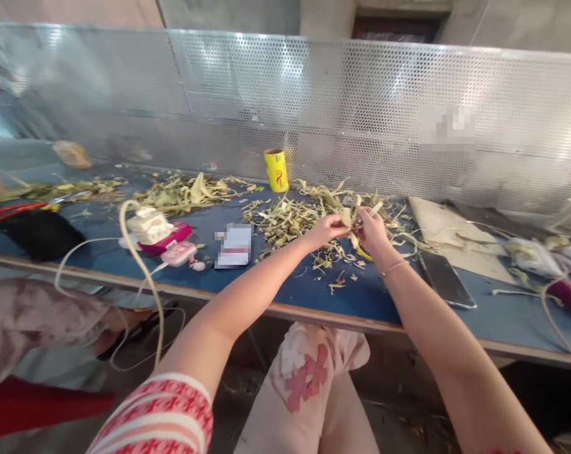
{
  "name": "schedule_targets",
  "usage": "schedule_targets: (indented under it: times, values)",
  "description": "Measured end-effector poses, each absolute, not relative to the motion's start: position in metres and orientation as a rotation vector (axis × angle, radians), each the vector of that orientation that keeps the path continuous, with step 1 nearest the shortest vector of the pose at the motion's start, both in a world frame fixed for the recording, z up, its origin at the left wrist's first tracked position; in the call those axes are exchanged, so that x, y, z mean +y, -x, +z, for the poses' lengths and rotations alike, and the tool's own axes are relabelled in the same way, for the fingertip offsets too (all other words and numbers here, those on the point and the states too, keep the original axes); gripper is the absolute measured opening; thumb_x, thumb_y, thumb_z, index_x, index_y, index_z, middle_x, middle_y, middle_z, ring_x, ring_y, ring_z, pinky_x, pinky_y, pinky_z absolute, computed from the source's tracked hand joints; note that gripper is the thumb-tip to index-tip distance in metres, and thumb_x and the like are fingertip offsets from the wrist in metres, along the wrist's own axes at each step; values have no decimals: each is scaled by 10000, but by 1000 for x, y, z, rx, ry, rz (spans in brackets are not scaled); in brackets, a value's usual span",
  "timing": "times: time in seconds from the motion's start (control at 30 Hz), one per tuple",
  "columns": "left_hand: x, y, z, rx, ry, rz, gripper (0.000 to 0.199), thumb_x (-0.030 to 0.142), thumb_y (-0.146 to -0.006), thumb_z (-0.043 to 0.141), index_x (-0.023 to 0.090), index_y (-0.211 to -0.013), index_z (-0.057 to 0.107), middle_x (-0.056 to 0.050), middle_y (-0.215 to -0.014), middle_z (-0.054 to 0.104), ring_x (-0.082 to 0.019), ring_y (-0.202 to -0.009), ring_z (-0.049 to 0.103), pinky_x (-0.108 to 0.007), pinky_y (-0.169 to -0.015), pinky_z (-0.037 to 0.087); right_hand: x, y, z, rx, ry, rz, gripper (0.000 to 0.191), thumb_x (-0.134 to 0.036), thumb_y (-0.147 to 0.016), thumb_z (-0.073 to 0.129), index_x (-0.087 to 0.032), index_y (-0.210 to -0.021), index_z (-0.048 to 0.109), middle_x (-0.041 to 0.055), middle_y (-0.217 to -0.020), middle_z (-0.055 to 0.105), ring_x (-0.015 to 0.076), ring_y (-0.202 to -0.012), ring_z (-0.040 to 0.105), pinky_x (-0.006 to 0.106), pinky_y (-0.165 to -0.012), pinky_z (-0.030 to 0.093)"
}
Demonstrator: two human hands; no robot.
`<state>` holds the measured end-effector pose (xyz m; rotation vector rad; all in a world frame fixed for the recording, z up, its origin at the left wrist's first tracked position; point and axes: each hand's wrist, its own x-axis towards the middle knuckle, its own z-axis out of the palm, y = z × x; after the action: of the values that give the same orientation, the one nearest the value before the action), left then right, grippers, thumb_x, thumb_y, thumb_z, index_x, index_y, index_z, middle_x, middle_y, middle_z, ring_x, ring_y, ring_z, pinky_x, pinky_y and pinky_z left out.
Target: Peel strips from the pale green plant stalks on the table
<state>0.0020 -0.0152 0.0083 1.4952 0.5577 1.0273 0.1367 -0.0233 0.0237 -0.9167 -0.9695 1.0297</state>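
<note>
A shiny metal wall [266, 82] full of little holes stands along the far side of the blue table [356, 299]. In front of it is a yellow tube [276, 170]. On the left are a dry leaf heap [191, 192], a pink and white plug box [160, 233] and a lit phone [235, 246]. On the right, a dark phone [446, 279] lies by the right arm, partly on some brown card [450, 233]. A messy plant pile [285, 221] crowds the 2 hands.

The left hand [330, 229] and right hand [370, 228] meet, fingers pinched on a pale plant piece [347, 217] over the pile's right part. It looks dry, thin and yellow-green, but fingers hide some of it.

The tube has red and dark marks, too small to read. The plug box has a white label I can't read. The lit screen is blurred into squares.
</note>
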Motion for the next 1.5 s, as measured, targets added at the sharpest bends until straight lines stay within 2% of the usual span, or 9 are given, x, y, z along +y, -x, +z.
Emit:
schedule_targets:
  times: [0.17,0.33,0.43,0.57,0.67,0.8,1.07,1.23,1.5]
  values:
    - [-13,-1,8,503,-1331,1099,156,249,-712,685,138,-791,607,-16,-744,654,-123,-708,638,-354,-819,502,-23,-136,24,-984,860,1035,315,-428,-655,699,-209,-682,475,-95,-522,423,45,-441,411,176,-405,351]
    - [-12,-2,10,552,-1327,1223,269,360,-715,703,140,-825,595,-14,-767,656,-116,-689,623,-345,-794,499,-25,-134,23,-1070,765,1104,329,-362,-552,769,-199,-709,531,-74,-592,531,55,-532,507,180,-497,430]
    - [-10,-1,9,638,-1380,1273,268,355,-695,716,142,-780,578,16,-683,620,-95,-633,578,-290,-720,480,-22,-131,18,-1146,783,1047,282,-345,-565,762,-181,-694,571,-60,-602,552,44,-521,478,170,-484,390]
    - [-9,1,6,727,-1513,1308,260,296,-669,716,157,-660,496,40,-614,564,-78,-605,528,-241,-655,428,-18,-129,13,-1147,858,986,266,-362,-601,744,-177,-636,556,-87,-496,446,22,-439,339,154,-416,266]
    - [-10,1,6,719,-1521,1324,276,205,-620,707,161,-633,435,35,-704,589,-81,-678,558,-232,-687,424,-19,-129,14,-1130,884,1036,307,-390,-587,756,-180,-627,535,-84,-492,451,25,-429,351,158,-420,289]
    - [-12,1,6,653,-1593,1287,212,210,-636,698,157,-730,516,43,-703,581,-84,-674,557,-239,-692,428,-21,-131,16,-1116,939,1075,343,-419,-569,772,-176,-647,543,-74,-500,476,31,-428,399,162,-413,309]
    - [-12,-1,4,574,-1473,1256,238,323,-689,721,142,-795,608,4,-695,623,-108,-682,610,-256,-698,459,-21,-138,14,-1136,1036,1294,380,-504,-694,720,-181,-684,520,-84,-471,413,20,-383,296,156,-361,236]
    - [-6,-4,4,619,-1275,1364,158,218,-691,710,144,-777,600,9,-665,639,-88,-611,607,-238,-657,460,-23,-142,23,-1055,1160,1596,518,-663,-832,455,-174,-663,491,-86,-440,314,24,-335,233,155,-317,155]
    - [-3,2,14,673,-1128,1536,113,169,-706,682,154,-765,587,13,-687,650,-78,-595,613,-226,-627,489,-13,-141,19,-865,1183,1285,421,-621,-845,465,-201,-815,487,-49,-617,436,52,-422,376,181,-373,339]
